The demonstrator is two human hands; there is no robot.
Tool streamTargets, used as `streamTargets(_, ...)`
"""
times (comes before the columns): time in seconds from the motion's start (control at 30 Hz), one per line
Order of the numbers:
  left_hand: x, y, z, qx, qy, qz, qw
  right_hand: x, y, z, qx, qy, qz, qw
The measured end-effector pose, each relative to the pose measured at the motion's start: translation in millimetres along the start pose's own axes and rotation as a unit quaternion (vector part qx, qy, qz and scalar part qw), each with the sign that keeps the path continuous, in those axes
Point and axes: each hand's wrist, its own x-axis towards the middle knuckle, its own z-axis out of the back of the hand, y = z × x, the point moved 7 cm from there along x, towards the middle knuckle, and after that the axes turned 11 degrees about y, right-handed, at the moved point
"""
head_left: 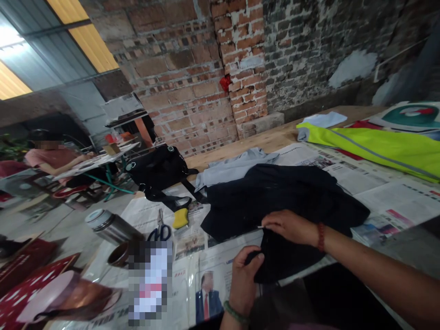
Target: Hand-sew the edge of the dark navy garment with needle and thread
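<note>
A dark navy garment (282,183) lies spread over newspaper (185,275) on the table. My left hand (245,275), with a green bangle at its wrist, pinches the left edge of the garment's near part between thumb and fingers. Just above and to the right, my right hand (290,227), wearing a red bead bracelet, is closed in a pinch at the same dark cloth. A small pale sliver shows at its fingertips, too small to name. Light grey cloth (228,172) sticks out from behind the garment.
To the left are scissors (160,231), a yellow object (180,218), a steel thermos (115,228) and a black bag (160,169). A hi-vis yellow garment (374,151) and an iron (409,115) lie at the right. Another person (55,160) sits at a table further back.
</note>
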Motion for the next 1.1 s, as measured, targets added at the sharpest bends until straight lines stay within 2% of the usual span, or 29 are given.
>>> streamTargets(0.17, 0.3, 0.4, -5.3, -0.018, 0.034, 0.009, 0.999, -5.3, -9.0, -23.7, -0.075, 0.097, -0.008, 0.992)
streamTargets(0.33, 2.6, 6.1, -6.1, -0.059, 0.033, 0.025, 0.997, -13.0, -6.7, -29.5, -0.075, 0.140, -0.022, 0.987)
streamTargets(0.53, 2.9, 8.2, -4.5, -0.063, 0.017, 0.037, 0.997, -19.5, -11.3, -39.6, -0.024, 0.157, -0.061, 0.985)
streamTargets(0.83, 4.6, 15.3, -5.2, -0.098, 0.034, 0.037, 0.994, -15.1, -21.9, -48.9, 0.047, 0.147, -0.080, 0.985)
streamTargets(1.0, 4.2, 11.5, -7.2, -0.100, 0.044, 0.015, 0.994, -14.8, -19.7, -59.1, 0.080, 0.163, -0.071, 0.981)
streamTargets(1.1, 4.0, 8.5, -6.2, -0.088, 0.032, 0.009, 0.996, -15.3, -13.5, -59.5, 0.058, 0.157, -0.045, 0.985)
